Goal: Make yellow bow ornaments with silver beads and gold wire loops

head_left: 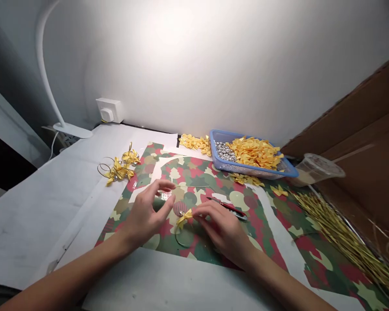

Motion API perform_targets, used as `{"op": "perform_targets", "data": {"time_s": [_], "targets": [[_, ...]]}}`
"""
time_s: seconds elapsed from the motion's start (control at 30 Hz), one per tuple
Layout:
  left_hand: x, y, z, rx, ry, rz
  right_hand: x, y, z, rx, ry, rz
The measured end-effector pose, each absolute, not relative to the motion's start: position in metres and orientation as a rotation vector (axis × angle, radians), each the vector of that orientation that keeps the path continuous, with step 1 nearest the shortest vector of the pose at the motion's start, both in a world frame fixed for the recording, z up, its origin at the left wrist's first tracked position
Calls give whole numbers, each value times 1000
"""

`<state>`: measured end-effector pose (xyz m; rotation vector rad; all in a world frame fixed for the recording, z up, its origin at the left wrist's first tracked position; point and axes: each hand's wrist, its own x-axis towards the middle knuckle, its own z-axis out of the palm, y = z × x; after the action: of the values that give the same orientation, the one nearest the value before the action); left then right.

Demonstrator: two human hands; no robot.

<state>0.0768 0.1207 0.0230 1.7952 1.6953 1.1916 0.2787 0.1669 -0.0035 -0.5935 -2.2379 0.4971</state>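
Observation:
My right hand point(225, 229) pinches a yellow ribbon bow point(184, 218) between thumb and fingers. Beside the bow's knot shows a small silver bell, and a thin wire loop point(178, 242) curves below it, over the patterned mat. To the left, my left hand point(147, 214) is held with its fingers curved and apart, holding nothing that I can see. A thin wire point(194, 186) lies on the mat just beyond its fingertips. Red-handled snips point(235, 210) rest behind my right hand, partly hidden by it.
Yellow bows and silver bells fill a blue basket point(254, 172) by the wall. More bows point(195, 143) lie beside it. Ringed bows with bells point(119, 168) sit at left, near a white lamp point(73, 129). At right are a plastic cup point(317, 168) and wire bundle point(340, 233).

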Motion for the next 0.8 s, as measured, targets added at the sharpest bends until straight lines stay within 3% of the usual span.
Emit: {"op": "perform_targets", "data": {"time_s": [0.17, 0.3, 0.43, 0.63, 0.8], "targets": [[82, 118, 29, 1484, 1384, 988, 287, 158, -2, -457, -2173, 262], [84, 120, 31, 1167, 1182, 869, 285, 158, 1, -448, -2076, 385], [85, 123, 28, 985, 1104, 823, 279, 159, 1, -530, -1952, 690], [85, 125, 24, 791, 1204, 894, 276, 153, -1, -779, -1619, 1572], [84, 125, 25, 739, 1247, 869, 271, 153, 5, -825, -1369, 1879]]}}
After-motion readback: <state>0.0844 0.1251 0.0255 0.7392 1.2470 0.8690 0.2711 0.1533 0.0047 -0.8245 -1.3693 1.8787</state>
